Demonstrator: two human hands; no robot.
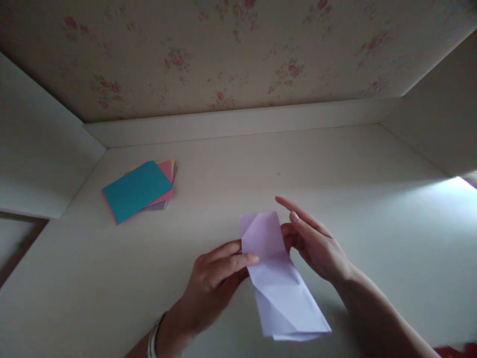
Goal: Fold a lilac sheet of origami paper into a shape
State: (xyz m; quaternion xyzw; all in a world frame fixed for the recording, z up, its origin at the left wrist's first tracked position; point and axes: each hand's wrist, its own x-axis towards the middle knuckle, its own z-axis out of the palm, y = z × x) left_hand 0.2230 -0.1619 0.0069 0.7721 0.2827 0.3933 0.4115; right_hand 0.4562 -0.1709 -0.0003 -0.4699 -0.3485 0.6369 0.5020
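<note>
Lilac paper sheet [274, 263]: folded into a long strip, raised in front of the body over the white tabletop [208, 184], slanting from upper left to lower right, with layers parting at the near end.
Folds: diagonal at the far left corner, another slanting crease across the nearer half.
Left hand [216, 278]: pinching the strip by its left edge, thumb flat on top, other fingers beneath.
Left wrist: circled by a pale and dark band [154, 338].
Right hand [320, 251]: loosely spread beside the right edge, index finger extended away, thumb lifted clear, remaining fingers curled close to the paper.
Right-hand contact: cannot tell, with curled fingertips partly hidden.
Paper stack [166, 194]: lying fanned at far left on the tabletop, well apart from both hands; teal sheet [137, 191] uppermost, pink, yellow and purple edges showing below.
Back wall: floral wallpaper [223, 54] above a white ledge [242, 119].
Right edge: brightly lit.
Lower right corner: something red [456, 350], too cropped to identify.
</note>
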